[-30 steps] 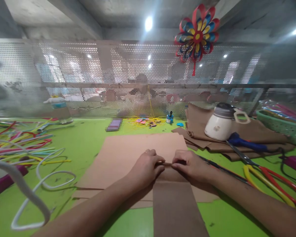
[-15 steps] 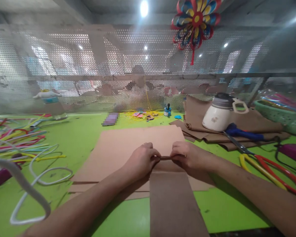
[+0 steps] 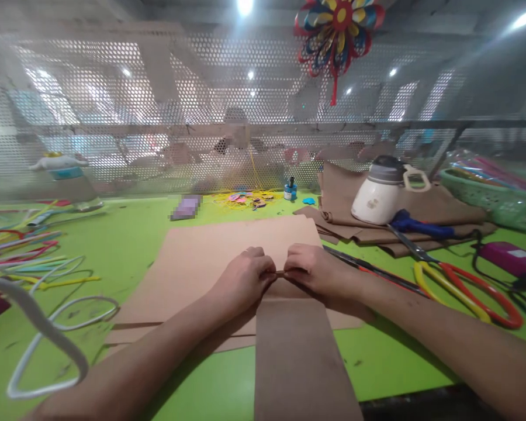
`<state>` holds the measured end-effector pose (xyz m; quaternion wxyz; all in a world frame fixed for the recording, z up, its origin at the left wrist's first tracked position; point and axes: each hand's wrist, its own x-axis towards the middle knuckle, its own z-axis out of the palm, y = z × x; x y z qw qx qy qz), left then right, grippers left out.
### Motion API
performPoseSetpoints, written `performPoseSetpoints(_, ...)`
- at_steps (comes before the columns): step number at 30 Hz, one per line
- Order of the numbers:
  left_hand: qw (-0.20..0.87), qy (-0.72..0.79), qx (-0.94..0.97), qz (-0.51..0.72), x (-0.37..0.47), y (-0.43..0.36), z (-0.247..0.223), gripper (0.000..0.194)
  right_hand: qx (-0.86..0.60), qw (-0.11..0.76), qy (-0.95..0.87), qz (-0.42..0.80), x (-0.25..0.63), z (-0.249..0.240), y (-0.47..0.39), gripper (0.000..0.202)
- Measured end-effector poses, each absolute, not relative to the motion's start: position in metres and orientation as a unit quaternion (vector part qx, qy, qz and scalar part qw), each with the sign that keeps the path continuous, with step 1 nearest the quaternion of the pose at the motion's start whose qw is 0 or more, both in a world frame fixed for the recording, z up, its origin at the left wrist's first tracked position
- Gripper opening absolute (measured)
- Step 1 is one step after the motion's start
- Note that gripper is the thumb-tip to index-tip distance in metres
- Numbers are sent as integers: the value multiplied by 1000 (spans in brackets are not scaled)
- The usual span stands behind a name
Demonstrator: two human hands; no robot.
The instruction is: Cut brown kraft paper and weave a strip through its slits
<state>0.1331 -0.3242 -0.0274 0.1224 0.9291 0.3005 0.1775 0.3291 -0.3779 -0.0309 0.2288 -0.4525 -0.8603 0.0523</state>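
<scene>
A long brown strip of thin sheet material (image 3: 300, 356) runs from the table's near edge up to both hands. My left hand (image 3: 245, 273) is closed, its thumb and fingers pinching the far end of the strip. Close beside it, my right hand (image 3: 311, 268) pinches the same end. A short narrow piece of the rolled or folded edge shows between the fingertips. Beneath the hands lies a stack of light brown sheets (image 3: 184, 280). The fingertips hide most of the gripped edge.
Large scissors (image 3: 464, 286) and a long dark tool with red edging (image 3: 377, 272) lie right. Behind them, a white jug (image 3: 377, 196) stands by folded brown material (image 3: 442, 213) and a green basket (image 3: 491, 196). Colourful cords (image 3: 39, 251) and a white cable (image 3: 65, 345) lie left.
My hands have come closer together, so less of the pinched edge shows between them. The view has shifted slightly, and the long dark tool now shows beyond my right forearm.
</scene>
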Motion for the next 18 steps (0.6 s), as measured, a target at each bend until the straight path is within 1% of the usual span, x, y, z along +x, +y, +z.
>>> performPoseSetpoints(8, 112, 278, 935, 189, 133, -322, -28, 15, -447, 173, -875, 68, 347, -25, -382, 16)
performPoseSetpoints(18, 133, 244, 939, 204, 129, -318, -32, 16, -467, 140, -869, 85, 356, -17, -390, 15)
